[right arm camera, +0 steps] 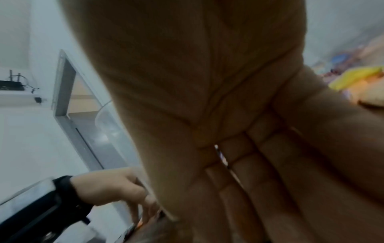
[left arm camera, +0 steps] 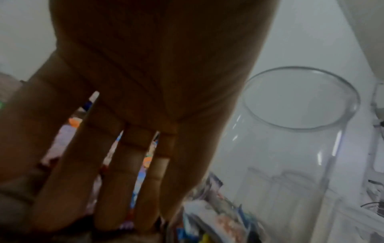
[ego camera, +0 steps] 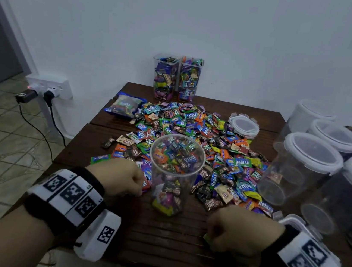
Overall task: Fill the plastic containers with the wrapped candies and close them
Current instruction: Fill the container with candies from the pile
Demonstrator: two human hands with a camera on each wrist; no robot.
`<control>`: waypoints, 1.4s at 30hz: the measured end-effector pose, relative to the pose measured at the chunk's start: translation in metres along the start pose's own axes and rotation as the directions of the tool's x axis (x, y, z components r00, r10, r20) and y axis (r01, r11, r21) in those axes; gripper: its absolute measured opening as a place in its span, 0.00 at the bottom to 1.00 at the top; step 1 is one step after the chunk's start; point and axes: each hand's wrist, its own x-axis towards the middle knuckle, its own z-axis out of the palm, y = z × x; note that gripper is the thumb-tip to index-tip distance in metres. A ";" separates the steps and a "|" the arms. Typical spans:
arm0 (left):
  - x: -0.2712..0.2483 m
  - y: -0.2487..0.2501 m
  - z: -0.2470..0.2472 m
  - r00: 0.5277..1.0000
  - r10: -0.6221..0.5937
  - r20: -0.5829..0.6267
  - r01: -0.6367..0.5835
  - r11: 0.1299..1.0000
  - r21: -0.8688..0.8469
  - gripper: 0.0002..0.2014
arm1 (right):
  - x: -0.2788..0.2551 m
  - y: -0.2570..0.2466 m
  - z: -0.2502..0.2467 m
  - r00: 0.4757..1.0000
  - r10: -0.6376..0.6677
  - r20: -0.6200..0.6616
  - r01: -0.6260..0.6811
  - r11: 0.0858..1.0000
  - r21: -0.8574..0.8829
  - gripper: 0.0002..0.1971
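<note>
A clear round container (ego camera: 174, 173) (left arm camera: 280, 156) stands open at the table's middle, with wrapped candies in its lower part. Behind and around it spreads a wide pile of wrapped candies (ego camera: 204, 132). My left hand (ego camera: 139, 184) (left arm camera: 116, 189) is just left of the container, its spread, nearly straight fingers reaching down onto the pile's near edge. My right hand (ego camera: 213, 234) (right arm camera: 259, 197) is lower right of the container, its fingers held together and pointing down at the table. A green candy (ego camera: 207, 238) peeks out beside it. Both hands' fingertips are hidden.
Two filled square containers (ego camera: 165, 76) stand open at the back by the wall. Several empty lidded tubs (ego camera: 305, 164) crowd the right edge. A loose lid (ego camera: 243, 125) and a candy bag (ego camera: 125, 105) lie beside the pile. The wooden table (ego camera: 156, 238) is bare near me.
</note>
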 end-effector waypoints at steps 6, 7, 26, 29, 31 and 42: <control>0.019 -0.001 0.008 1.000 0.006 0.002 -0.006 0.997 -0.075 0.06 | 0.025 0.004 -0.005 1.000 -0.009 0.027 0.003 0.975 0.224 0.06; 0.023 -0.003 0.008 1.000 -0.006 -0.023 0.004 0.995 -0.097 0.05 | 0.031 0.006 -0.010 1.000 0.003 -0.028 0.003 0.974 0.226 0.04; 0.060 -0.020 -0.004 0.996 -0.048 -0.070 0.061 0.978 0.201 0.63 | 0.065 0.008 -0.046 0.963 0.139 -0.232 -0.154 0.987 -0.047 0.50; 0.066 -0.011 -0.004 0.998 -0.059 -0.026 0.064 0.949 0.309 0.55 | 0.068 0.003 -0.049 0.971 0.123 -0.205 -0.148 0.983 -0.110 0.45; 0.068 -0.006 -0.005 0.999 -0.033 -0.006 0.033 0.937 0.347 0.50 | 0.071 0.002 -0.049 0.966 0.126 -0.223 -0.160 0.977 -0.140 0.39; 0.066 0.002 -0.011 0.994 -0.028 -0.103 0.065 0.924 0.376 0.15 | 0.083 0.001 -0.042 0.947 0.115 -0.300 -0.159 0.979 -0.126 0.22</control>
